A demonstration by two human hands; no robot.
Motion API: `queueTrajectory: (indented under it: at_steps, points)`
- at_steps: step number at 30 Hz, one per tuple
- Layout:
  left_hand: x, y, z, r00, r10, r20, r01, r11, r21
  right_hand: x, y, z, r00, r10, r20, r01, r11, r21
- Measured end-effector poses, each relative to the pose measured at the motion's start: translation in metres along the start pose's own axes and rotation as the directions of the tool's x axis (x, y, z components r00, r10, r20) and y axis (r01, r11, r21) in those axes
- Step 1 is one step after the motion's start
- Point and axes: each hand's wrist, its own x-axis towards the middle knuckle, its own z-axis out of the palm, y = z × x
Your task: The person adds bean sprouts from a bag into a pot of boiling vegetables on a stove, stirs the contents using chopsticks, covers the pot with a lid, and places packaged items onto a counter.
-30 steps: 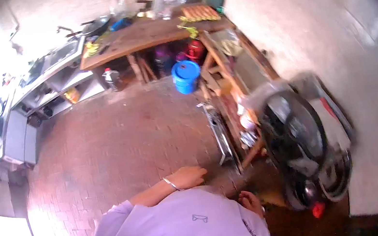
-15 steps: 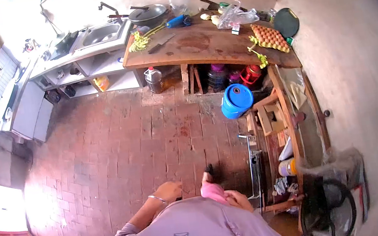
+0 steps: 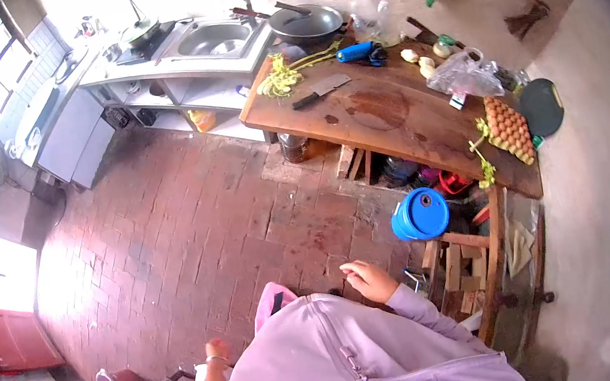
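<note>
My left hand point(image 3: 217, 350) hangs low beside my body, with a bracelet at the wrist. Its fingers are foreshortened and blurred, so their pose is unclear. Just below it is a patch of white point(image 3: 201, 379) that I cannot identify. My right hand point(image 3: 370, 280) is in front of my lilac jacket point(image 3: 298, 357), over the brick floor, its fingers loosely bent and apart with nothing visible in them. Nearest to this hand is a blue lidded bucket point(image 3: 420, 214). A pink trouser leg point(image 3: 271, 306) shows past the jacket hem.
A wooden counter point(image 3: 392, 138) carries a knife point(image 3: 322, 91), leafy stalks point(image 3: 278, 78), a tray of eggs point(image 3: 509, 130) and a plastic bag point(image 3: 461, 76). Left of it are a wok point(image 3: 306, 25) and sink point(image 3: 215, 40). A wooden frame point(image 3: 494, 265) stands at right.
My view has shifted, and the counter and blue bucket appear lower and farther right. Both hands have swung to new places beside my body. The pink leg now shows farther left.
</note>
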Motion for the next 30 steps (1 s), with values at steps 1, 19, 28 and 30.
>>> queueTrajectory:
  at_steps: [1,19,28,30]
  points:
    - [0.003,0.002,0.015,0.998,0.051,0.048,-0.056,0.992,0.112,0.021,0.002,-0.003,1.000,0.005,0.012,-0.005,1.000,0.002]
    - [0.329,0.309,0.065,0.985,0.125,0.121,-0.139,0.984,0.112,0.328,0.036,-0.079,0.998,-0.002,0.055,0.002,1.000,-0.010]
    - [0.311,0.397,0.181,0.949,0.104,0.299,-0.100,0.995,-0.030,0.466,0.070,-0.167,0.999,0.026,0.036,-0.023,0.996,-0.084]
    - [0.307,0.392,0.174,0.930,0.011,0.367,-0.216,0.826,0.521,0.480,0.087,-0.170,0.999,0.033,-0.012,-0.034,0.996,-0.084]
